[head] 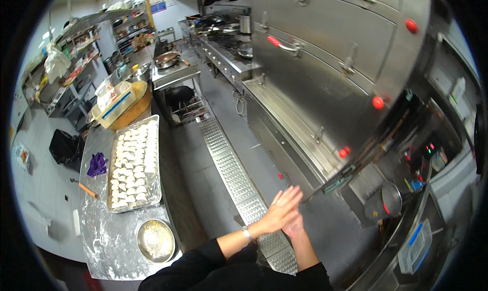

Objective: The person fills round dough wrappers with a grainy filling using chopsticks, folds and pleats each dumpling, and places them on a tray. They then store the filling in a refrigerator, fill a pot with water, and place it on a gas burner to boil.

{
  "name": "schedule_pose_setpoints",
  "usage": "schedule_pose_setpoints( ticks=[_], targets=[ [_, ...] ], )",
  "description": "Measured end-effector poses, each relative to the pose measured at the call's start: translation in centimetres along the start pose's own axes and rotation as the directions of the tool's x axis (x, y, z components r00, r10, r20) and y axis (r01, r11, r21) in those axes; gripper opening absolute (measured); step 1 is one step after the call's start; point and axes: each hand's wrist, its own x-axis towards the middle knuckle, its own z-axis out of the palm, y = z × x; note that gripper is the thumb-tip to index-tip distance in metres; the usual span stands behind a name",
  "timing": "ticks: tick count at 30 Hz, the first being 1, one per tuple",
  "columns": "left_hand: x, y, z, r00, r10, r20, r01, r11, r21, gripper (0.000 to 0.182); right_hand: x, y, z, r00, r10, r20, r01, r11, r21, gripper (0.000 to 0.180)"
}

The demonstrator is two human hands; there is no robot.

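Observation:
My left hand (280, 216), with a metal-banded wristwatch (247, 233) at its wrist, lies flat across my right hand (294, 223). The two palms meet over the floor, right of the work table, and hold no object. Both hands look slightly blurred, and the left covers much of the right. On the floured steel table (110, 233) to my left, a metal tray (155, 199) carries rows of pale, folded dumplings (131, 165). Nearer to me stands a round metal bowl (156, 240) with whitish residue inside.
A purple cloth-like item (97, 164) and a wooden-handled tool (88, 190) lie left of the tray. Plastic tubs (116, 106) stand behind it. A perforated metal floor strip (232, 176) runs ahead. A large steel steam cabinet (324, 62) with red-gripped handles rises at right, stoves (225, 50) beyond.

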Motion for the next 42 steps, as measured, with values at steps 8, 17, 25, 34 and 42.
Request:
schedule_pose_setpoints(
  ticks=[8, 17, 25, 34, 42],
  targets=[
    [-3.2, -20.8, -8.9, 0.669, -0.672, -0.317, 0.743, 0.615, 0.265, 0.056, 13.4, -15.5, 3.1, 0.900, -0.329, -0.286, 0.243, 0.923, -0.298, 0.064],
    [6.3, -34.9, -25.2, 0.597, -0.505, -0.623, 0.703, 0.704, 0.102, 0.052, 26.0, -16.8, -9.0, 0.504, 0.026, -0.864, -0.134, 0.990, -0.048, 0.027],
    [12.8, -47.5, -39.2, 0.367, -0.542, -0.756, 0.875, 0.476, 0.083, 0.033, 56.5, -12.9, 6.5, 0.803, 0.071, -0.592, -0.354, 0.855, -0.379, 0.024],
    [15.6, -63.3, -51.7, 0.140, -0.488, -0.861, 0.935, 0.351, -0.047, 0.029, 84.6, -14.0, 32.1, 0.998, 0.021, -0.059, -0.059, 0.646, -0.761, 0.033],
    [42.5, -78.8, -63.2, 0.529, -0.730, -0.432, 0.646, 0.677, -0.353, 0.053, 107.8, -25.2, 38.8, 0.729, -0.667, -0.157, 0.245, 0.468, -0.849, 0.030]
  ],
)
